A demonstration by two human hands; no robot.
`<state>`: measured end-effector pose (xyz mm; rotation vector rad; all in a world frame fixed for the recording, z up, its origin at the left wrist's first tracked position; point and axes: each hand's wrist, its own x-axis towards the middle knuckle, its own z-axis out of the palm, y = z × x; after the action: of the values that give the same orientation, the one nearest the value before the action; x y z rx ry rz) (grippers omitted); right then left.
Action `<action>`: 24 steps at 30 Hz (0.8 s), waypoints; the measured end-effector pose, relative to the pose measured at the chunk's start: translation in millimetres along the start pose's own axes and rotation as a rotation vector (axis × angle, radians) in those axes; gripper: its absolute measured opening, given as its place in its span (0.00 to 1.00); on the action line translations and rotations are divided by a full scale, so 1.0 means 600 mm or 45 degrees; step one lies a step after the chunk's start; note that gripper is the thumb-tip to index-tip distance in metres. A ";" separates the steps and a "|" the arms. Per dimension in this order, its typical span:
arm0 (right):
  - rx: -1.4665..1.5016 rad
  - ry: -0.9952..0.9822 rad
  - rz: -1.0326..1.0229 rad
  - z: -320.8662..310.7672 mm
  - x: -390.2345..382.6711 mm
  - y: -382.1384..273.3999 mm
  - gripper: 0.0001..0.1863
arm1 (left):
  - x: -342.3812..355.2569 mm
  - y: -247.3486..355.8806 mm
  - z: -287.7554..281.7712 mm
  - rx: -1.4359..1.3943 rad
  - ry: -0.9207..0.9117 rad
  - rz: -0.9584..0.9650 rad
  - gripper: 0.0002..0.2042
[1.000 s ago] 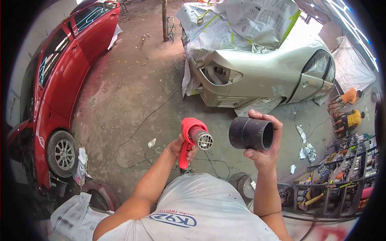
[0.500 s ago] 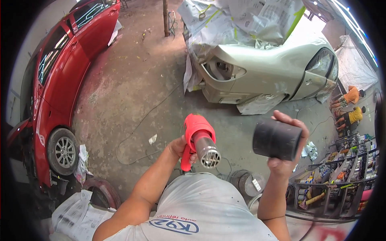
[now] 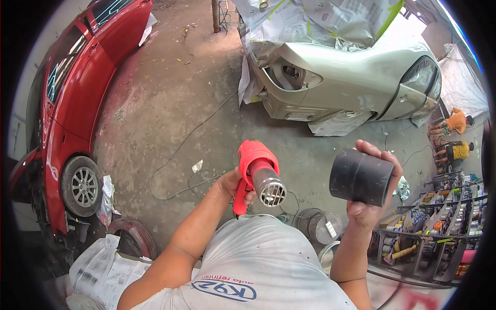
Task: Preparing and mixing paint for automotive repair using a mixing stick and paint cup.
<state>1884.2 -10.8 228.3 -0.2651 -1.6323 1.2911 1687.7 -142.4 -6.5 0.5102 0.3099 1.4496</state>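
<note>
Head view: we see a red heat gun (image 3: 254,161) in the left hand (image 3: 231,184) and a black pipe coupling (image 3: 360,176) in the right hand (image 3: 396,173).
The left hand is closed around the gun's handle, and we note the metal nozzle (image 3: 270,190), capped by a grille, pointing away from it toward the lower right; the right hand grips the coupling between thumb and fingers, well apart from the gun. Left of the left hand we find a red car (image 3: 77,111); beyond both hands, a pale car (image 3: 356,77) partly covered with masking paper (image 3: 330,23); below the right hand and nearer the body, a drum (image 3: 316,233) bearing a white power strip (image 3: 330,229); to its right, shelving (image 3: 413,238) crowded with containers.
</note>
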 end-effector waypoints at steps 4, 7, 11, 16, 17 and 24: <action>0.008 -0.097 -0.032 0.008 0.005 0.007 0.54 | -0.011 -0.002 -0.013 -0.080 -0.095 -0.139 0.37; 0.024 -0.169 -0.057 0.015 0.008 0.010 0.53 | -0.012 0.002 -0.008 -0.145 -0.120 -0.171 0.34; 0.067 -0.206 -0.027 0.023 0.011 0.012 0.52 | -0.011 0.005 0.001 -0.155 -0.125 -0.129 0.33; 0.055 -0.226 -0.037 0.028 0.013 0.012 0.51 | -0.016 0.006 0.000 -0.137 -0.074 -0.138 0.33; 0.059 -0.228 -0.023 0.029 0.014 0.012 0.51 | -0.016 0.006 -0.002 -0.158 -0.091 -0.122 0.33; 0.093 -0.254 -0.039 0.033 0.015 0.010 0.50 | -0.014 0.007 -0.004 -0.189 -0.126 -0.148 0.32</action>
<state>1861.7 -14.5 229.9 -0.0679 -1.7441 1.3864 1682.2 -150.2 -7.2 0.4346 0.1496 1.3186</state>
